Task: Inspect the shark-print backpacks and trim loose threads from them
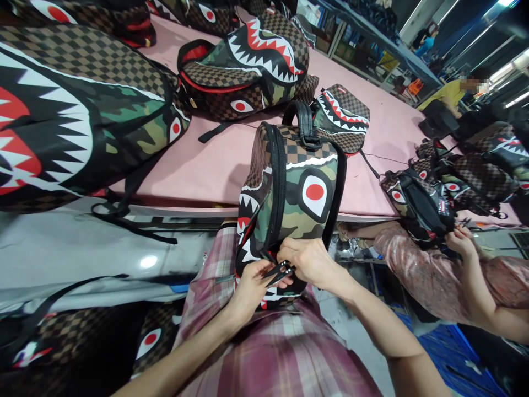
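A small backpack (295, 190) with checkered and camouflage panels, a shark mouth and a red eye stands upright on my lap, leaning against the table edge. My left hand (251, 284) is closed around small black thread snips (279, 271), low on the backpack's front. Pressed close beside it, my right hand (308, 262) pinches the bag near the lower end of the black zipper (278, 187). The exact spot between my fingertips is hidden. A black carry handle (305, 124) rises from the bag's top.
The pink table (206, 171) carries several similar bags, including a large backpack (136, 110), an open-topped one (231, 77) and a flat pouch (343, 118). More bags lie at lower left. At right, a co-worker's hand (460, 242) handles another bag (419, 204).
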Tool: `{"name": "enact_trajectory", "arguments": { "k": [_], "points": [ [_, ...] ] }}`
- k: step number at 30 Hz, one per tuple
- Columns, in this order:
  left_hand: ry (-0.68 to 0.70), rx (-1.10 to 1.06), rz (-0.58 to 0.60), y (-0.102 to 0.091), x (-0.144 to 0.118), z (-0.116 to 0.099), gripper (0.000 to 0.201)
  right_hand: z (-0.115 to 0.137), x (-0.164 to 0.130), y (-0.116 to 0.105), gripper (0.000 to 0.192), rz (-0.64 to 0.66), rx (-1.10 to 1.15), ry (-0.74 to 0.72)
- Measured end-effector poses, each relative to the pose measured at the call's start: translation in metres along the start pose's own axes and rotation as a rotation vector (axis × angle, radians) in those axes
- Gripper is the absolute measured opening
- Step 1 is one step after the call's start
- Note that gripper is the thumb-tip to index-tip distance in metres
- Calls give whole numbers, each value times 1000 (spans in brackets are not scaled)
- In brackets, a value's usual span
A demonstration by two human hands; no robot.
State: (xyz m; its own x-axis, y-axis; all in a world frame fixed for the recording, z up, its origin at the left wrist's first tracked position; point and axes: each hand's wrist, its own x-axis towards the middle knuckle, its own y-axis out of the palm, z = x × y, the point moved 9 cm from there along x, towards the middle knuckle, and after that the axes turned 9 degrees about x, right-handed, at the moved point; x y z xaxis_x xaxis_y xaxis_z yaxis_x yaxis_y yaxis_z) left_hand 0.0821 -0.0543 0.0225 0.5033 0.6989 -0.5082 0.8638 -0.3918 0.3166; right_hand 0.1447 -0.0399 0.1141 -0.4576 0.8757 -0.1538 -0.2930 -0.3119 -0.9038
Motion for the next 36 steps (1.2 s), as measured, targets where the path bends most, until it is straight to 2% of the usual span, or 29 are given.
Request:
{"name": "enact_trajectory", "arguments": {
  "k": [2,7,10,16,20,23,25,29,33,36],
  "points": [
    [30,-2,-2,1,-1,-4,18,0,0,1,11,-51,-39,6],
    [-10,-99,-68,3,-1,3,17,-15,-10,2,23,-222,80,130],
    [-21,-119,-42,10,0,8,14,-23,-19,-1,27,-351,137,199],
    [1,-57,-23,14,2,9,14,-26,-31,-6,24,-580,87,309],
    [-17,-2,-14,14,2,11,17,-32,-42,-15,23,-667,308,363],
    [-42,35,-17,11,1,14,18,-42,-59,-26,19,-652,440,447],
    [-46,41,-14,9,2,15,18,-46,-71,-31,14,-575,418,523],
    [-40,65,3,6,3,19,19,-42,-92,-26,36,-415,291,653],
    [-32,89,5,3,5,25,20,-28,-91,-12,20,-351,208,691],
    [-38,72,9,2,6,27,18,-22,-85,-10,19,-388,154,696]
  ]
}}
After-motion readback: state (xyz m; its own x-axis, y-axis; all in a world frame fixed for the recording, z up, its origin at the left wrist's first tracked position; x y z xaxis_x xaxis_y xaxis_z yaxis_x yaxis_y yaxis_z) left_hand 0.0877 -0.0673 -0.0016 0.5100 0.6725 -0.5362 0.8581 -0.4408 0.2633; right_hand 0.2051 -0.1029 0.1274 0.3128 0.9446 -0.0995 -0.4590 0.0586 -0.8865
